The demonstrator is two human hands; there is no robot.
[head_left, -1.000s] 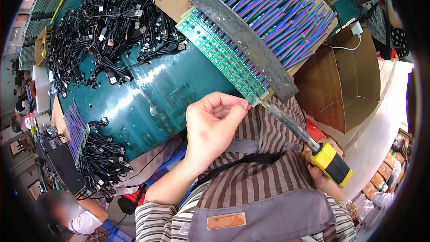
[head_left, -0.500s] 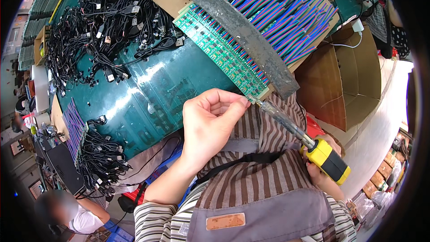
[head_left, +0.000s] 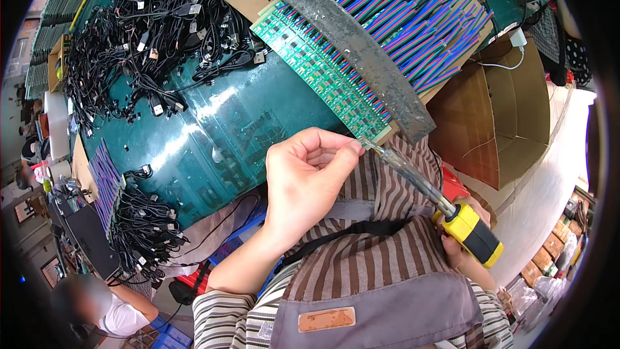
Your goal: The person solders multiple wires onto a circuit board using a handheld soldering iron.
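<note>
My left hand [head_left: 303,178] hovers at the near edge of a long green circuit board panel [head_left: 320,77], thumb and forefinger pinched together right at the tip of a soldering iron; whether they hold a thin wire I cannot tell. My right hand [head_left: 462,249], mostly hidden, grips the yellow and black handle of the soldering iron [head_left: 429,190], whose tip touches the panel's lower corner. Rows of red, blue and green wires [head_left: 413,19] run off the panel under a dark metal bar [head_left: 352,45] lying across them.
A dark green table [head_left: 219,136] carries a heap of black cables with plugs [head_left: 148,32] at the upper left and another bundle [head_left: 145,229] at the left edge. An open cardboard box [head_left: 497,129] stands on the right. Another person [head_left: 97,300] sits at the lower left.
My left hand has shifted slightly right and its pinch has met the iron's tip. The soldering iron stays at the panel's corner.
</note>
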